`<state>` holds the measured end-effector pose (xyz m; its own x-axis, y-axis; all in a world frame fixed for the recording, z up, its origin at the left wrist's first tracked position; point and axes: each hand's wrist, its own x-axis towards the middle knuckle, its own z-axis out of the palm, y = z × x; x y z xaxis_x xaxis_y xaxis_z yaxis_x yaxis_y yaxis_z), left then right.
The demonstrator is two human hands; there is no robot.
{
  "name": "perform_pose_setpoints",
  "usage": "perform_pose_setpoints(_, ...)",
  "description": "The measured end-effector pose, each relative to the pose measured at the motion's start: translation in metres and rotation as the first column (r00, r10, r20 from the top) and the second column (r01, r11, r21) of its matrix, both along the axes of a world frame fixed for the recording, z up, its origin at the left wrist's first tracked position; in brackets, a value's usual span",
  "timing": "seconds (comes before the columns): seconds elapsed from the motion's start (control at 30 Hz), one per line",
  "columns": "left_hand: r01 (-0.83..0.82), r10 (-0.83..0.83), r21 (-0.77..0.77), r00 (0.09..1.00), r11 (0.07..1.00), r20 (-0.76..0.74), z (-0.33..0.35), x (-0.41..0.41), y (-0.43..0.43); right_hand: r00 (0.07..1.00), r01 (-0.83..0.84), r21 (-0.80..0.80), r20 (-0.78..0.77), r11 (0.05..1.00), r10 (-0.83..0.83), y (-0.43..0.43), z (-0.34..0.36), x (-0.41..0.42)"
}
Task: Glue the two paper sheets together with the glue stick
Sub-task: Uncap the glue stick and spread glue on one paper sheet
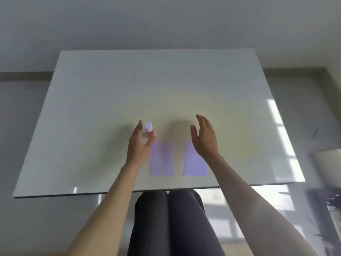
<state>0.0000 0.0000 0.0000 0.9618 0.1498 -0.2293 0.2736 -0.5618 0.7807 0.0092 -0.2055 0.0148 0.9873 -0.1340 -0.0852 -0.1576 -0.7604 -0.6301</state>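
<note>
A glue stick (149, 129) with a red body and white cap stands upright on the white table (92, 108). My left hand (139, 145) is open right beside it, fingers on its left and thumb just below its base, not closed on it. Two lilac paper sheets lie flat side by side near the front edge: the left sheet (162, 159) and the right sheet (193, 163). My right hand (204, 137) hovers open over the far corner of the right sheet, palm facing left, holding nothing.
The table's front edge (147, 191) runs just above my knees in dark trousers (169, 218). A glossy floor surrounds the table. Blurred dark objects sit at the far right edge of the view (330, 204).
</note>
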Motion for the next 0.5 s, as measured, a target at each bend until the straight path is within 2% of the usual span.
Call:
perform_pose_setpoints(0.03,-0.032,0.035,-0.033,0.997,0.999,0.076,-0.009,0.001,-0.002,0.997,0.006,0.026,0.082,1.0,-0.008,0.002,-0.009,0.003)
perform_pose_setpoints(0.17,-0.114,0.11,-0.005,0.953,0.993,0.283,-0.033,0.003,-0.004,0.943,-0.019,0.13,0.331,0.991,-0.025,0.015,-0.022,0.012)
perform_pose_setpoints(0.27,-0.132,0.141,-0.051,0.896,0.99,0.421,-0.036,-0.002,-0.005,0.911,-0.1,0.353,0.409,0.93,-0.056,0.03,-0.014,-0.007)
perform_pose_setpoints(0.37,-0.05,0.028,0.022,0.822,0.999,0.569,-0.03,-0.021,-0.009,0.913,-0.167,0.394,0.407,0.904,-0.008,0.038,-0.005,-0.032)
perform_pose_setpoints(0.5,0.004,-0.123,0.178,0.741,0.984,0.661,-0.012,-0.054,-0.014,0.975,-0.153,0.393,0.212,0.906,0.073,0.038,0.011,-0.06)
